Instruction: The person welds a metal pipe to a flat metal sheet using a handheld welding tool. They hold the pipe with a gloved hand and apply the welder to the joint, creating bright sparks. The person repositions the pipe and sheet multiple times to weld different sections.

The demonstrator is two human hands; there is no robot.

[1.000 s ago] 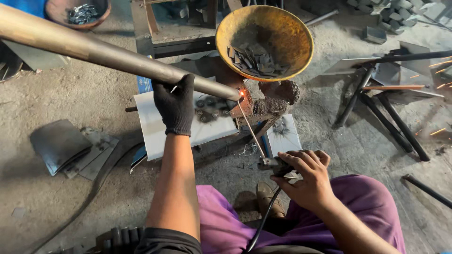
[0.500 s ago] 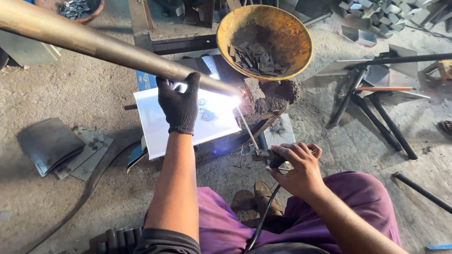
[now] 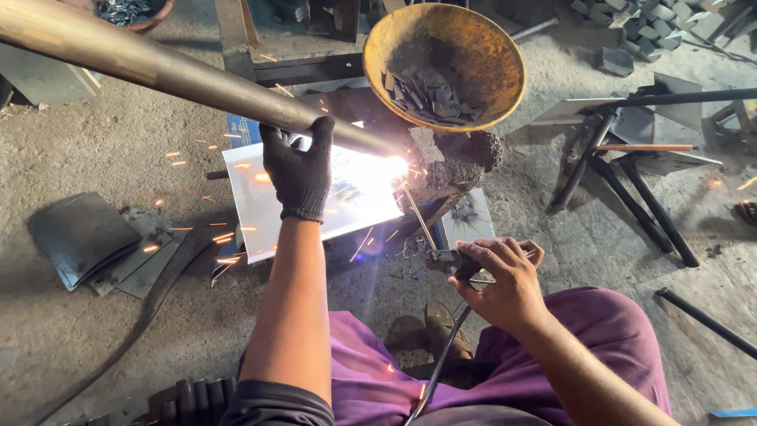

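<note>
My left hand [image 3: 298, 170], in a black knit glove, grips a long metal pipe [image 3: 158, 67] that runs from the upper left down to a bright welding arc [image 3: 397, 167]. My bare right hand [image 3: 501, 276] is closed on an electrode holder [image 3: 451, 263]; its thin rod [image 3: 416, 217] reaches up to the arc at the pipe's end. Sparks fly out to the left over the floor. A lump of slag-crusted metal [image 3: 465, 162] sits right behind the arc.
A rusty yellow bowl [image 3: 489, 55] holding several small metal pieces stands behind the weld. A white sheet [image 3: 268, 213] lies under the pipe. Dark plates [image 3: 87, 241] lie at left, black bars [image 3: 631, 197] at right, a cable [image 3: 438, 371] over my purple trousers.
The arc has flared brighter and sparks now scatter leftward. My left hand stays on the pipe and my right hand has shifted slightly lower right with the holder.
</note>
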